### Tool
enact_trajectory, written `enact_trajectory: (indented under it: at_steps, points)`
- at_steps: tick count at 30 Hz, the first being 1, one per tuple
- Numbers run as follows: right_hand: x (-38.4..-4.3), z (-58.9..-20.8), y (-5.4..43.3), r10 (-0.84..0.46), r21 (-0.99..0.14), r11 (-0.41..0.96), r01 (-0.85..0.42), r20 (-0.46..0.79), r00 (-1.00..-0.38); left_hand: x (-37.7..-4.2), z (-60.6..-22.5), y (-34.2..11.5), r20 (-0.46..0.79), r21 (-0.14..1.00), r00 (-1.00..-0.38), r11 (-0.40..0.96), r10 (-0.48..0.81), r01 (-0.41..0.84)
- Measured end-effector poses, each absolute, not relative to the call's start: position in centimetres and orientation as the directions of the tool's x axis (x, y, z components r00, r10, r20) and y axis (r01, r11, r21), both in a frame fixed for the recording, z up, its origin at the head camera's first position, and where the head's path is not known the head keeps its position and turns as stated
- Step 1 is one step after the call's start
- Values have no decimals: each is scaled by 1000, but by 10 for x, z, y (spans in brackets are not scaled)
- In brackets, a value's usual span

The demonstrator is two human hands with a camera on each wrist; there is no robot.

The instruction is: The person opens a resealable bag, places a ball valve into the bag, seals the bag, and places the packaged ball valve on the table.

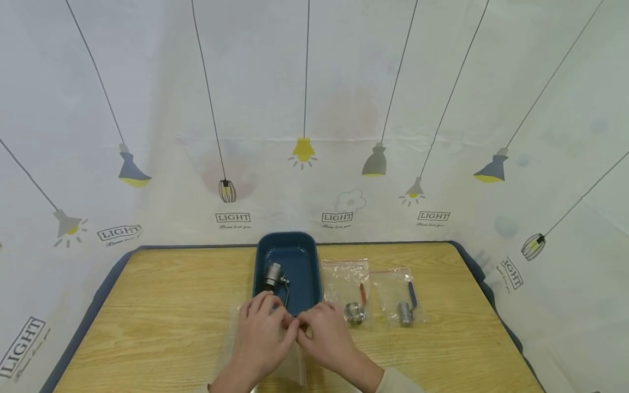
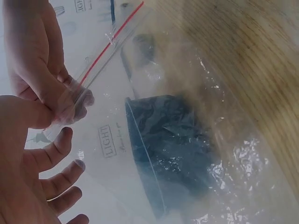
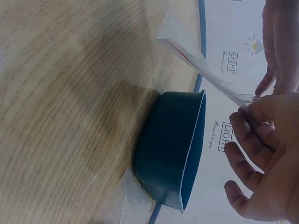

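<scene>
My left hand (image 1: pixel 261 334) comes up from seven o'clock, thumb and a finger pinching the top edge of a clear zip bag (image 1: pixel 293 372), while the other fingers stand loosely apart, half bent, in the left wrist view. The bag hangs below at six o'clock from where my hands meet, and a red strip (image 2: pixel 110 44) runs along its top. At eleven o'clock a metal valve (image 1: pixel 273 274) lies in the left part of a blue tray (image 1: pixel 316 273), which stands at twelve o'clock, just beyond my fingers. My right hand (image 1: pixel 326 334) reaches in from five o'clock and meets the left, thumb and forefinger pinching that same top edge, the remaining fingers bent and slightly apart. At two o'clock, near the tray, a flat bag (image 1: pixel 339 273) holds a valve with a red handle (image 1: pixel 363 293); just beside it, toward three o'clock, another bag (image 1: pixel 385 281) holds a valve with a blue handle (image 1: pixel 412 295). Counting up, I have three bags, three valves and one tray, all on or over one wooden table (image 1: pixel 162 305). Behind, across the pale cloth (image 1: pixel 265 71) from ten o'clock round to two, I count eight printed lamps (image 1: pixel 303 150).
</scene>
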State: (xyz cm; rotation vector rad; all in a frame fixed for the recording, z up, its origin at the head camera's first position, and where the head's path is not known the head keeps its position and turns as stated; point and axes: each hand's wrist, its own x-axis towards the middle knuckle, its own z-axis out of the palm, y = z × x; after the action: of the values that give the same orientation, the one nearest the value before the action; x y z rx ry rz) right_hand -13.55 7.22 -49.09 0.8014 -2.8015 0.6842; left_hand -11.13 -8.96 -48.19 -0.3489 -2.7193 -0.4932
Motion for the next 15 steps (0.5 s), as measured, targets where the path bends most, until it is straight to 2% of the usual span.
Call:
enact_trajectory:
  at_steps: [15]
  points:
    - [-136,-486,70,-473,-304,792,-529,243,-847,-111,-485,-91,418,272,-892,913,173,304]
